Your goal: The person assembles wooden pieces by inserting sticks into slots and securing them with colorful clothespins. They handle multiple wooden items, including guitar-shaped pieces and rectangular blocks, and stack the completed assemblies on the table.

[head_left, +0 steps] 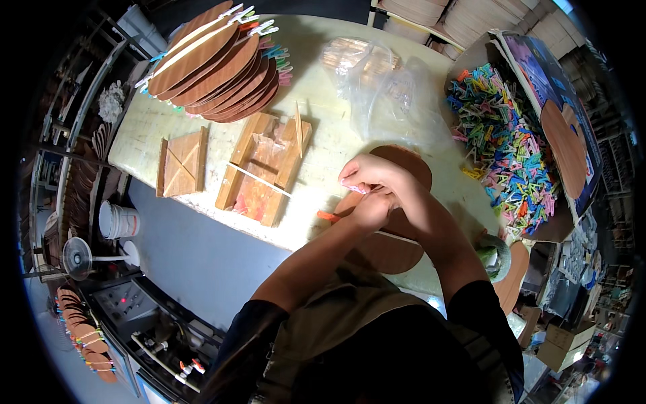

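An oval brown wooden board (pixel 385 254) lies on the table in front of me, with a pale strip across it. At its left edge sits an orange clothespin (pixel 328 216). My right hand (pixel 369 171) is closed, its fingers pinching a small pink clothespin (pixel 352 186) over the board. My left hand (pixel 372 210) is just below and touching or nearly touching it, fingers curled; what it holds is hidden. Another brown board (pixel 412 165) shows beyond my hands, partly covered by them.
A stack of oval boards (pixel 202 74) with clothespins stands far left. Left of me are a wooden jig (pixel 232 188) with sticks and a small wooden frame (pixel 182 165). A plastic bag (pixel 397 91) holds sticks. Far right, a box holds many coloured clothespins (pixel 505 155); a tape roll (pixel 496 259) sits nearer.
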{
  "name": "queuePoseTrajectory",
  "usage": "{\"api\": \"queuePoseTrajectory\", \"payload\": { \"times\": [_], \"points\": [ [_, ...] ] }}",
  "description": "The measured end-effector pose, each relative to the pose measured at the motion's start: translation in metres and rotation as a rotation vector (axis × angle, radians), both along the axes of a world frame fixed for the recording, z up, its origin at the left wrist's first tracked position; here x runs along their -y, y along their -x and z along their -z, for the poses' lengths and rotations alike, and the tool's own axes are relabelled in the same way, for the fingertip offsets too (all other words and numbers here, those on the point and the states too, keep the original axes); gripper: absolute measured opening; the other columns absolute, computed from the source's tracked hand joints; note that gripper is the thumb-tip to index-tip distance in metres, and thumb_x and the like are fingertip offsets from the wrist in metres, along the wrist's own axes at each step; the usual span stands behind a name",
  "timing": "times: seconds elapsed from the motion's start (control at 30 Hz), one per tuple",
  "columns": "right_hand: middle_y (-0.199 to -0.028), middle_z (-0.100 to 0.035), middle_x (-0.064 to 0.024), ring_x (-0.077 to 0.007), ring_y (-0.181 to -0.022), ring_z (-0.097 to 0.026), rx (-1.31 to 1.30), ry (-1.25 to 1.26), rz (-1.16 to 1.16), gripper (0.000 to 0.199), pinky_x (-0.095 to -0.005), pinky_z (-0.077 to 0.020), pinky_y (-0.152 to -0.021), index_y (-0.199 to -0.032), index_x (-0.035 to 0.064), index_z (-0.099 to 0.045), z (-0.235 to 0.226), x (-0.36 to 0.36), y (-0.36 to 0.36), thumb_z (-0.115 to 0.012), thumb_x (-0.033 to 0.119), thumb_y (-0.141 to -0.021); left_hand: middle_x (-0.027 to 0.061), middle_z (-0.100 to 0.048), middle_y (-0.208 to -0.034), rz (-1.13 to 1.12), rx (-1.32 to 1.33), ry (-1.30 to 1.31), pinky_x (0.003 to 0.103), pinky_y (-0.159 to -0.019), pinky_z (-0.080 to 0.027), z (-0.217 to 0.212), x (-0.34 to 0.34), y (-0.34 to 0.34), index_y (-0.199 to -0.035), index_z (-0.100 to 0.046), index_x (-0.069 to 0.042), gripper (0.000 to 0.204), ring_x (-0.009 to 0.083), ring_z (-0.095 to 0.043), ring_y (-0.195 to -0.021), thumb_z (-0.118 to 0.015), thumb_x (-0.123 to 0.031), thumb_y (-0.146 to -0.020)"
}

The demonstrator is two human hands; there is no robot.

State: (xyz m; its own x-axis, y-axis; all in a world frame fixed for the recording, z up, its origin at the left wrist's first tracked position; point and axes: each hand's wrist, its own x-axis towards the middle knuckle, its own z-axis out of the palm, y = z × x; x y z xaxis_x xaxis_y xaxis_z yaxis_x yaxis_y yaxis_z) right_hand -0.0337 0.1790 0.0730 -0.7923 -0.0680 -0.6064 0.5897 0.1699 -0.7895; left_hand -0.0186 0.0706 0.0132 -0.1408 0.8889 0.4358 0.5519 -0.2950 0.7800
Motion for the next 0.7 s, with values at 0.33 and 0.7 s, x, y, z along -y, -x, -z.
{"api": "queuePoseTrajectory", "payload": {
  "times": [0.33,0.7],
  "points": [
    [-0.105,-0.060,-0.0099,-0.0232,-0.088,-0.058,-0.719,-1.310,1.614,0.037,-0.0328,-0.0492,-0.078,-0.118,0.0029,-0.055,0.004,-0.110,-0.424,-0.061,0.015,-0.083,0.0120,-0.049,-0.101,-0.723,0.145,0.123,0.033,-0.085,-0.042,-0.038,0.134,0.014,-0.104,-0.049,-0.005,0.027,0.0254,-0.050,-0.093,-0.061,-0.001,-0.080],
    [-0.125,-0.049,-0.0175,-0.0374,-0.109,-0.050,0.641,-0.695,2.072,0.072,-0.0466,-0.0451,-0.088,-0.128,0.0078,-0.046,0.131,-0.031,-0.683,-0.069,0.047,-0.072,0.0068,-0.063,-0.098,-0.309,1.410,0.636,0.027,-0.071,-0.051,-0.058,0.157,-0.017,-0.107,-0.054,-0.006,0.022,0.0135,-0.061,-0.086,-0.059,-0.003,-0.085]
  ]
}}
